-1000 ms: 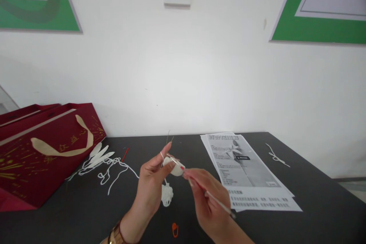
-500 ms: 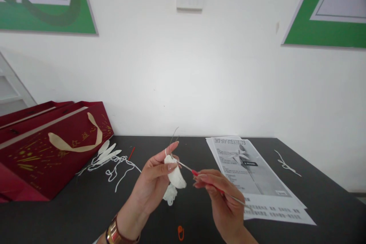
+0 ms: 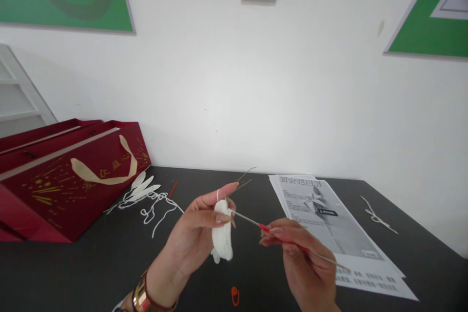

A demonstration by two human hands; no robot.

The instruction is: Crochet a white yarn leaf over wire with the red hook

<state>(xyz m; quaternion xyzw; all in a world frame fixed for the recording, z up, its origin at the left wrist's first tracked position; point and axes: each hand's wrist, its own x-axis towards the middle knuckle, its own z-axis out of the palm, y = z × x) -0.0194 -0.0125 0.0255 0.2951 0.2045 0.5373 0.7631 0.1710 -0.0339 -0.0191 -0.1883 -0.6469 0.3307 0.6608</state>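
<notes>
Between thumb and fingers, my left hand (image 3: 199, 222) pinches a white crochet piece (image 3: 222, 241), which hangs downward. White yarn loops round its raised index finger, and thin wire ends (image 3: 245, 178) stick out past the fingertip. In my right hand (image 3: 302, 258) is a crochet hook (image 3: 265, 228) with a red grip and a metal shaft, held like a pencil. The hook's tip meets the upper edge of the crochet piece near my left thumb; the exact stitch is too small to make out.
Dark red gift bags (image 3: 95, 175) lie at the left. Beside them are white crocheted petals (image 3: 144, 189), loose yarn (image 3: 161, 209) and a red stick (image 3: 173, 190). Printed sheets (image 3: 351, 234) lie at the right, with a yarn scrap (image 3: 378, 219) beyond. An orange stitch marker (image 3: 235, 296) lies in front.
The camera view has shifted slightly. The crochet piece has turned to hang more upright, and the wire ends now lean right. The hook has drawn a little further out from the piece.
</notes>
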